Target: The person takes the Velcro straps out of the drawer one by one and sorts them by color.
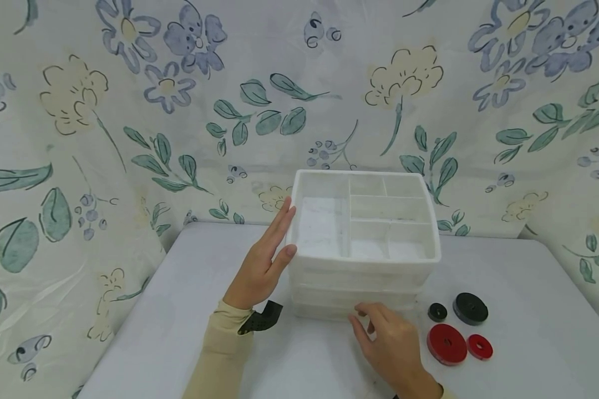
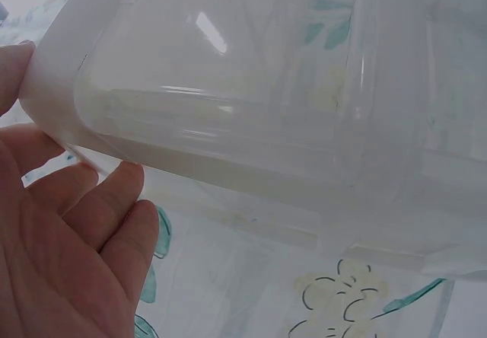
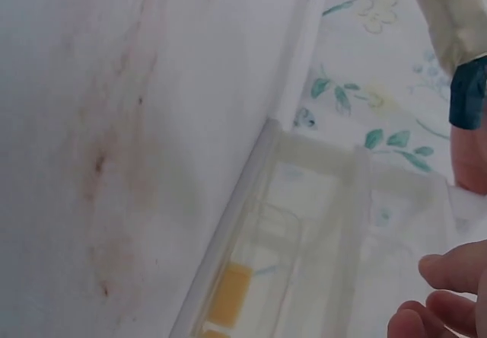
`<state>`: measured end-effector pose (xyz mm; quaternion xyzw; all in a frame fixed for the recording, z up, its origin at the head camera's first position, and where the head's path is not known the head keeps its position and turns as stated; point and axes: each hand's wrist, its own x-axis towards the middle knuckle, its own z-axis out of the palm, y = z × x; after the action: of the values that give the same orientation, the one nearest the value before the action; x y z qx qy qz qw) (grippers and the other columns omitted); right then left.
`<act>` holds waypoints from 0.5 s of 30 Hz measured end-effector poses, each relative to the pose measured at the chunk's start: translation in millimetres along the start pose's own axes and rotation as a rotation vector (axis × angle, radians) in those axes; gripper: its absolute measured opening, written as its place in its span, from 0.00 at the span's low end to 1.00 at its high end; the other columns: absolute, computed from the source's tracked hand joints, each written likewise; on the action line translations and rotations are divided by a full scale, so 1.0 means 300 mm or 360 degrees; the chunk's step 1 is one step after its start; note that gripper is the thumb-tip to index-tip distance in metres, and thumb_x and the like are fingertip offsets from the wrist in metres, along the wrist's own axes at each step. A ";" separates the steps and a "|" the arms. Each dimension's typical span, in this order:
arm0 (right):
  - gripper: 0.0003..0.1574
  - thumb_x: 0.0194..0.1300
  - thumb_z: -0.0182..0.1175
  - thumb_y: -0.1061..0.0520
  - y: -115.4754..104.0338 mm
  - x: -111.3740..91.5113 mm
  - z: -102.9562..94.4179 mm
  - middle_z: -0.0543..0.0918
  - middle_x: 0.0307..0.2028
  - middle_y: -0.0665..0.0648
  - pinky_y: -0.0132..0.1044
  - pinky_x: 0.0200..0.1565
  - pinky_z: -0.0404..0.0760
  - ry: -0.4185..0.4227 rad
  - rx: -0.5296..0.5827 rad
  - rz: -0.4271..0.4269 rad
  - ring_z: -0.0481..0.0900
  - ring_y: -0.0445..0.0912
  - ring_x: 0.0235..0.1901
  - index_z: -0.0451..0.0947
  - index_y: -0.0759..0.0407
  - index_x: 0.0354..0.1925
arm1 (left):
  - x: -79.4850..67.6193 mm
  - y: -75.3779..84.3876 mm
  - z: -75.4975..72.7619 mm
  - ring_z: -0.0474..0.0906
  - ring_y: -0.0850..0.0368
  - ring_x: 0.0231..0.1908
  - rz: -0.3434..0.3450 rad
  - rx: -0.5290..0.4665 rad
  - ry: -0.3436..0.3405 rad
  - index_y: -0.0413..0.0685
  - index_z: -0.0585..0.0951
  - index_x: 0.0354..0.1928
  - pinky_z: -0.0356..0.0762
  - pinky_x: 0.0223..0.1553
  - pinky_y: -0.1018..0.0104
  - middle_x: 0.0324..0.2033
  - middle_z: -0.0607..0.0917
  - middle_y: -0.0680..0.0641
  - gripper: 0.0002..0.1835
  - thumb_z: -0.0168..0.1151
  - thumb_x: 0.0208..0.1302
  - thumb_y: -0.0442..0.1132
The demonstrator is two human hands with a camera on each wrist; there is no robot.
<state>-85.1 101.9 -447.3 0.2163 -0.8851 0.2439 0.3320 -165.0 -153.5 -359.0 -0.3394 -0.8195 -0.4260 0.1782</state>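
A white plastic drawer organizer (image 1: 361,271) stands on the table, its top divided into compartments and its lower front made of clear drawers. My left hand (image 1: 259,266) rests against its left side with fingers extended. In the left wrist view, the fingertips (image 2: 129,176) touch the organizer's edge. Close in front of the lowest drawer (image 1: 329,310) is my right hand (image 1: 391,343), thumb and index finger bent and apart with nothing between them. The right wrist view catches the fingertips (image 3: 441,273) beside the translucent drawer fronts (image 3: 319,224).
Right of the organizer lie a large black roll (image 1: 471,308), a small black roll (image 1: 437,312), a large red roll (image 1: 446,344) and a small red roll (image 1: 480,347). Something yellow (image 3: 230,294) shows through a drawer. Floral cloth (image 1: 279,66) hangs behind the table.
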 end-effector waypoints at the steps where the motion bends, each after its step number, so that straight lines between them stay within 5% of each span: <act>1: 0.19 0.44 0.82 0.59 -0.002 -0.003 0.000 0.86 0.29 0.48 0.17 0.21 0.69 -0.0017 0.0011 0.0026 0.75 0.32 0.19 0.83 0.55 0.34 | 0.000 0.001 0.000 0.46 0.51 0.78 0.0000 -0.0001 0.0001 0.48 0.51 0.80 0.49 0.75 0.56 0.80 0.47 0.49 0.34 0.42 0.81 0.53; 15: 0.16 0.53 0.77 0.62 -0.024 -0.026 -0.007 0.86 0.35 0.48 0.28 0.29 0.80 -0.0418 0.0336 0.0591 0.74 0.29 0.24 0.83 0.52 0.39 | -0.001 0.004 0.000 0.46 0.52 0.78 -0.0007 0.0005 0.0010 0.48 0.51 0.80 0.50 0.75 0.56 0.80 0.47 0.50 0.33 0.43 0.81 0.52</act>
<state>-74.8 99.1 -449.3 0.1134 -0.9148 0.3617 0.1391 -164.1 -153.0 -358.6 -0.3359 -0.8203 -0.4263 0.1803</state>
